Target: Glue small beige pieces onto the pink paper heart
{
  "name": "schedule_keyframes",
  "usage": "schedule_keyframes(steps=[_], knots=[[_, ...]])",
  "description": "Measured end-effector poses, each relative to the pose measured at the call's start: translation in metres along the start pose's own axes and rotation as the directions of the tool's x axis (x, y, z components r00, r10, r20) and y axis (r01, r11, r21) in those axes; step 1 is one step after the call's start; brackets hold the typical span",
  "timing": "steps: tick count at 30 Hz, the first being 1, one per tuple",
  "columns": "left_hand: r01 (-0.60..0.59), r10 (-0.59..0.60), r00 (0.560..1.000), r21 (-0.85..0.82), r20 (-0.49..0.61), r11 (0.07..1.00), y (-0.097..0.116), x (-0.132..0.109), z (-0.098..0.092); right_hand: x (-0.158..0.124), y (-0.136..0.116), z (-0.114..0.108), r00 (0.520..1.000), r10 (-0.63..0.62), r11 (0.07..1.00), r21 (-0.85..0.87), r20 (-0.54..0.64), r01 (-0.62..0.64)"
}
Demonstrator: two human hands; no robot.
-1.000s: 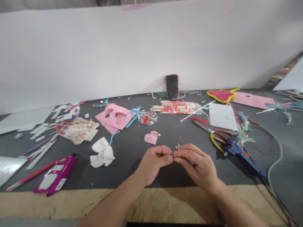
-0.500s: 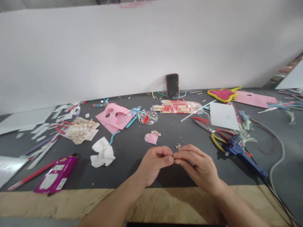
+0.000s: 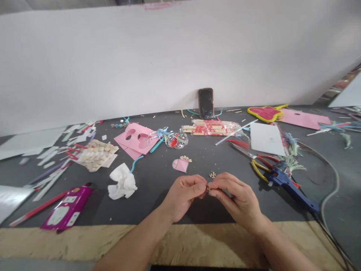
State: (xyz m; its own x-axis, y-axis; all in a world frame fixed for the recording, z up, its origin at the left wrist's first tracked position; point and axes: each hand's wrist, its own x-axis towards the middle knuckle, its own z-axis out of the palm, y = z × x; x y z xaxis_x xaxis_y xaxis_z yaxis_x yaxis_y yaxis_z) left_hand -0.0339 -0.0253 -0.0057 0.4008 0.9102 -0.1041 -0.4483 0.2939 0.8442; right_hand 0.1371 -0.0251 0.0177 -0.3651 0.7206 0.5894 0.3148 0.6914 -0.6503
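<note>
Over the near part of the dark tabletop, my left hand and my right hand meet fingertip to fingertip, both closed in a pinch. Between them is a tiny brownish bead-like piece, mostly covered by the fingers. Just beyond my fingertips lies a small pile of beige bead-like pieces. Farther off and to the left sits a small pink paper heart, with more beige pieces along its upper edge.
A blue glue gun and red-and-yellow-handled scissors lie right, with a grey cable. Crumpled tissue and a purple packet are left. Wrapped sticks lie before a phone leaning on the white board.
My fingertips have shifted slightly apart, so more of the tiny brownish piece shows between them. Everything on the table stays where it was.
</note>
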Motion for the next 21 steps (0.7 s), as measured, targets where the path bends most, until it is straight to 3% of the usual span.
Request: schedule_keyframes(steps=[21], knots=[[-0.091,0.1,0.995,0.285,-0.019,0.954,0.0061,-0.0042,-0.0015,0.0001,0.0011,-0.0004,0.999,-0.029,0.998,-0.054,-0.017,0.028]])
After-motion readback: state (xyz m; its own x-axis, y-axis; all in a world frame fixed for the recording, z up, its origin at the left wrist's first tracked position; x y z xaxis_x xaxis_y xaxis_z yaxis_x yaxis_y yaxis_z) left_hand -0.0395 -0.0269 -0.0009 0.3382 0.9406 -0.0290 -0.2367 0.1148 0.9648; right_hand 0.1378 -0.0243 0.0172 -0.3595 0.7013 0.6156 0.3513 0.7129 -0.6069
